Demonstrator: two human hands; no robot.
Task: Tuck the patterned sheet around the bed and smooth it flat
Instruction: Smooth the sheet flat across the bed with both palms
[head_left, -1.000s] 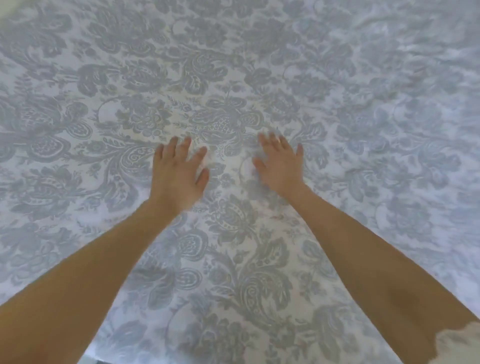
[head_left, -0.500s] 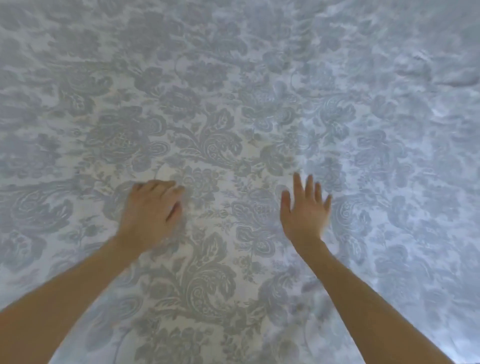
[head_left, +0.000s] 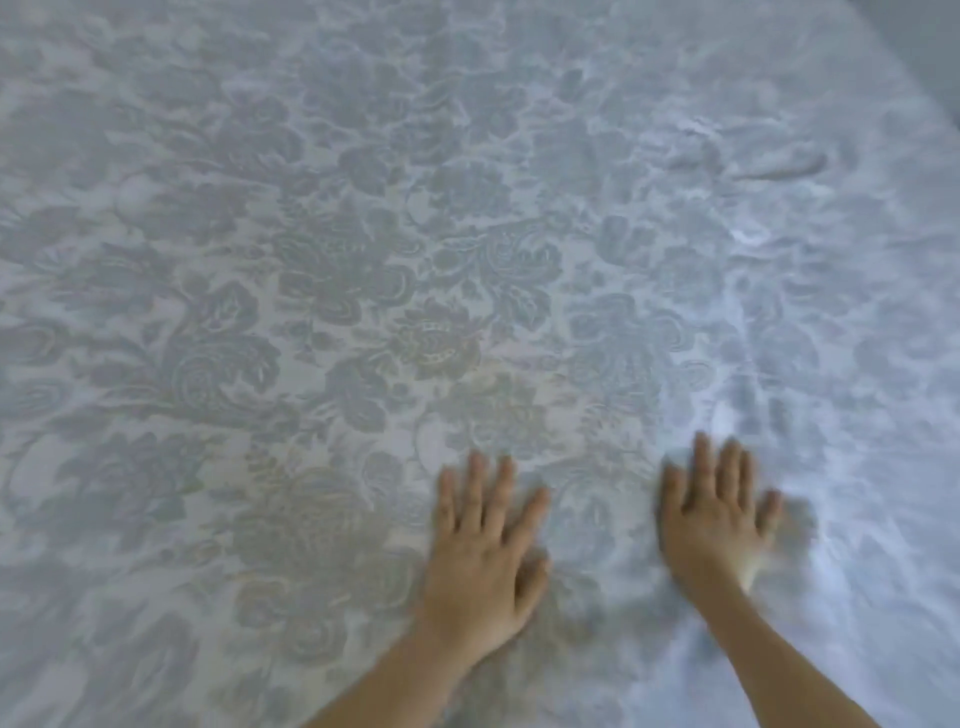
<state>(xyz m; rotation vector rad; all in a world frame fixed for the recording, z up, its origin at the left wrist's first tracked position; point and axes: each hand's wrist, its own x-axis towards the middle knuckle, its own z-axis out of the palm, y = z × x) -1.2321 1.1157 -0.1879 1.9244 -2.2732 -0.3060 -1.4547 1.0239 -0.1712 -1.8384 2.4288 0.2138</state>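
One sheet (head_left: 260, 312) fills nearly the whole view, pale with a grey-blue pattern of flowers and leaves, spread over the bed; its left and middle parts lie flat. Two hands are in view, both low and right of centre, each palm down on the sheet. The left hand (head_left: 485, 561) lies with its fingers (head_left: 501, 488) straight and a little spread, the thumb out to the right, holding nothing. Near it, with a strip of sheet between them, the right hand (head_left: 714, 525) also lies flat, fingers (head_left: 727, 467) straight and close together, holding nothing; it is blurred, so how firmly it presses cannot be told. Two bare forearms run from the bottom edge up to the hands. Right of the hands the cloth is brighter and carries shallow folds running up and away. Higher on the right lie two creases, a long one (head_left: 779, 166) and a smaller one (head_left: 748, 236) below it. In the top right corner a plain grey strip (head_left: 930, 47) shows past the sheet's edge; whether floor or wall cannot be told.
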